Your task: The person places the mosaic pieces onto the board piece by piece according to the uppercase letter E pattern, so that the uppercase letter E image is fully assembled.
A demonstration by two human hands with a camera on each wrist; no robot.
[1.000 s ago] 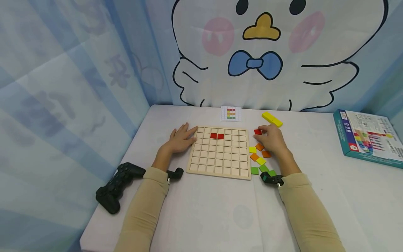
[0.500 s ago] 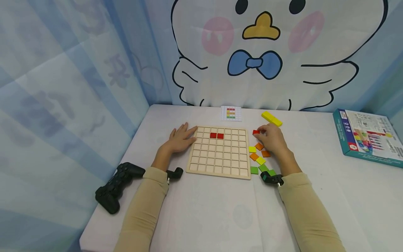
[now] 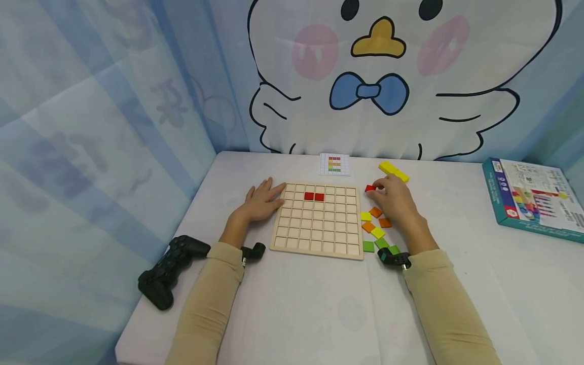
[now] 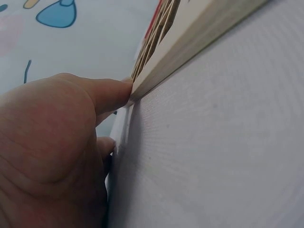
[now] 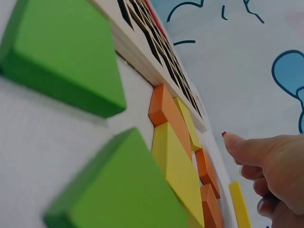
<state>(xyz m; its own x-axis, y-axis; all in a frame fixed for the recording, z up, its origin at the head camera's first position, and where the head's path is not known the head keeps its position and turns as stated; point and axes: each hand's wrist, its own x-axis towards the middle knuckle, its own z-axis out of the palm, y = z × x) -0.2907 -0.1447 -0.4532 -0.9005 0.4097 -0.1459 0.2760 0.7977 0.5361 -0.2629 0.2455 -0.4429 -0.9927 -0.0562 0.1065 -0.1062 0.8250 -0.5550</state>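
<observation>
A wooden grid board [image 3: 317,228] lies on the white table, with two red square tiles [image 3: 314,196] side by side in its second row. My left hand [image 3: 260,203] rests at the board's left edge, fingers extended; in the left wrist view its thumb [image 4: 114,92] touches the frame's side. My right hand [image 3: 396,198], right of the board, pinches a red tile [image 3: 370,188] between thumb and fingertips; only a red sliver of it shows in the right wrist view. Below that hand lie loose orange tiles [image 3: 385,223], yellow tiles [image 3: 377,233] and green tiles [image 3: 381,244].
A small pattern card [image 3: 335,165] with coloured squares lies behind the board. A yellow bar [image 3: 394,172] is just beyond my right hand. At far right sits a teal game box [image 3: 538,197]. A black game controller [image 3: 171,271] lies beside my left forearm.
My right hand has shifted slightly left and away from me, and the red tile in its fingertips has tilted and moved with it. My left hand keeps its place.
</observation>
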